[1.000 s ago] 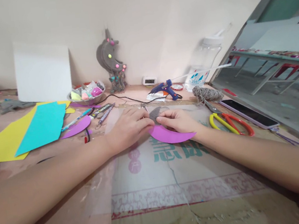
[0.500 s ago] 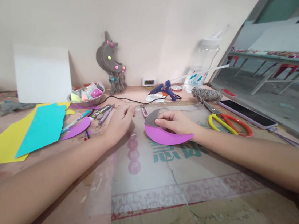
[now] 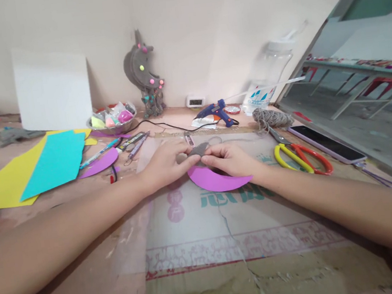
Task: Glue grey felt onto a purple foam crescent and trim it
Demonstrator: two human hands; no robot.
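Note:
A purple paper crescent lies between my hands, its upper end covered in grey yarn. My right hand pinches the crescent at its wrapped part, thumb in front. From the other side, my left hand closes thumb and fingers on the yarn-covered end, its thumb tip almost meeting the right thumb. A thin grey strand runs from there toward the yarn bundle at the right. The fingertips hide part of the wrapped end.
Scissors and a phone lie right. Behind stand a blue glue gun, a small clock, a bottle and a decorated grey moon. Left are pens, a bowl and coloured sheets.
My left hand has moved right from the table and closed on the crescent's yarn-covered end. My right hand keeps its hold in nearly the same place. The view has shifted slightly.

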